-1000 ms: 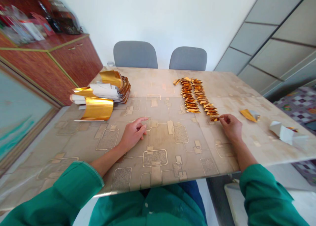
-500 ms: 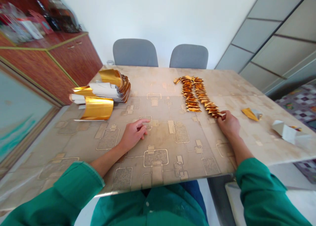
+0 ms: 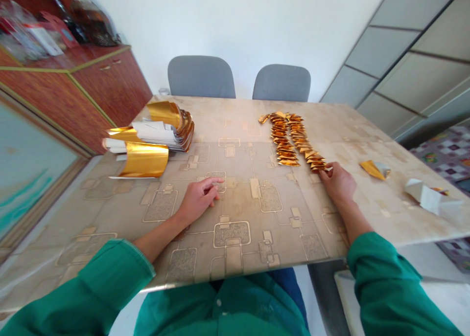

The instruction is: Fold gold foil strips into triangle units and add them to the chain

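Two rows of folded gold foil paper pieces (image 3: 300, 141) lie on the table, joined at the far end by a few more pieces. My right hand (image 3: 340, 183) is at the near end of the right row, thumb and fingers pinching a folded gold paper piece (image 3: 323, 168); the fingers cover part of it. On the table's middle left rests my left hand (image 3: 200, 198), holding nothing, its index finger stretched out and the others loosely bent. Beyond it, a stack of gold paper sheets (image 3: 146, 160) with white backs lies curled at the left.
A loose gold paper piece (image 3: 372, 169) and an opened white paper packet (image 3: 422, 195) lie at the right of the patterned table (image 3: 235, 250). Two grey chairs (image 3: 201, 77) stand behind it against the wall. A red-brown cabinet (image 3: 110, 81) is at the left.
My right hand has shifted slightly to the left, toward the near end of the right row. The left hand has stayed in place.
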`<state>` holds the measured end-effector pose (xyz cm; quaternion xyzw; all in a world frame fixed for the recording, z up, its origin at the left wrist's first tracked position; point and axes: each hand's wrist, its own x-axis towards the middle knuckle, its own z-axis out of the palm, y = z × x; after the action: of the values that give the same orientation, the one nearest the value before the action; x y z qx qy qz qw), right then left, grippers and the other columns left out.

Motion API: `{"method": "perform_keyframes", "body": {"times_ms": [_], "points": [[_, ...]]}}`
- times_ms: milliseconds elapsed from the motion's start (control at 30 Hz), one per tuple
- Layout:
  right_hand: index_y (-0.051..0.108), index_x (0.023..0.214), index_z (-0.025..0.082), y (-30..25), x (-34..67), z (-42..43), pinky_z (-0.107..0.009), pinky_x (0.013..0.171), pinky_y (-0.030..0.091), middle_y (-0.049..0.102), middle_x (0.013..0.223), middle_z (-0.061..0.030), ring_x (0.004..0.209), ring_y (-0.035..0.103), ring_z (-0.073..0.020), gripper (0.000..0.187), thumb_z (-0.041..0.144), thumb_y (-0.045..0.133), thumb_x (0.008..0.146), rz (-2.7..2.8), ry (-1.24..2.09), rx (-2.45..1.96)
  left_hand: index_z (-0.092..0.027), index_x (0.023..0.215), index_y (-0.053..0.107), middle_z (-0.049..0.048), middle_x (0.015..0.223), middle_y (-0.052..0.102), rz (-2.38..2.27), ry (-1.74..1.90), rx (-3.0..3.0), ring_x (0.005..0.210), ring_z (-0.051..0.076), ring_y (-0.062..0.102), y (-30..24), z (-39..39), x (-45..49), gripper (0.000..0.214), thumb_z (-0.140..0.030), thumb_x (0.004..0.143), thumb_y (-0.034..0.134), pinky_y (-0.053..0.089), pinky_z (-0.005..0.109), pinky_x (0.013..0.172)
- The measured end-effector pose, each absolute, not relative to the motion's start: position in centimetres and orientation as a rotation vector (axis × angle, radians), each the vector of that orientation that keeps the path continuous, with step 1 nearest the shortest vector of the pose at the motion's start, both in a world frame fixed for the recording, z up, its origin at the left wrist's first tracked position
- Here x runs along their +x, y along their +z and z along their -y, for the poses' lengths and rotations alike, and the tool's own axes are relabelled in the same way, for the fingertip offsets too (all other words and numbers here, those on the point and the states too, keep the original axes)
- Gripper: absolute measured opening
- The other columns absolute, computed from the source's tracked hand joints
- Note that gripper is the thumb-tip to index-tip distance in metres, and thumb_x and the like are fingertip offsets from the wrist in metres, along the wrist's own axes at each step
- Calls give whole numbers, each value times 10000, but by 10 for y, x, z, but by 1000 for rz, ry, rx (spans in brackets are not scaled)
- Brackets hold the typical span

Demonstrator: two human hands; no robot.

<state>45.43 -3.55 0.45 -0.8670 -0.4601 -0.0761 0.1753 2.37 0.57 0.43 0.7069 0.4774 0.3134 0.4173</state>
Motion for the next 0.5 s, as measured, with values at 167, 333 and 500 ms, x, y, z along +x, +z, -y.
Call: {"method": "perform_keyframes", "body": {"times_ms": [167, 333, 500], "points": [[621, 1075, 201, 6, 454, 31, -269, 563, 303, 692, 847, -77, 722, 595, -212, 284, 374, 594, 851, 1317, -255, -2506, -145, 1110, 690, -11, 617, 646, -1198, 791, 1769, 449, 95, 550, 3, -6, 23, 390, -361, 848, 498, 415, 179, 443], [624, 1121, 200, 3, 455, 29, -278, 564, 305, 685, 839, -76, 696, 580, -212, 306, 342, 569, 855, 1339, -285, -2488, -140, 1113, 688, -11, 630, 655, -1196, 793, 1761, 446, 89, 551, 2, -6, 23, 383, -337, 846, 496, 414, 175, 451], [619, 1175, 242, 0, 456, 32, -301, 573, 304, 698, 867, -74, 690, 576, -226, 334, 314, 574, 853, 1307, -293, -2481, -142, 1095, 697, -13, 623, 656, -1166, 808, 1759, 437, 81, 548, 0, -6, 25, 367, -315, 857, 479, 415, 169, 460]]}}
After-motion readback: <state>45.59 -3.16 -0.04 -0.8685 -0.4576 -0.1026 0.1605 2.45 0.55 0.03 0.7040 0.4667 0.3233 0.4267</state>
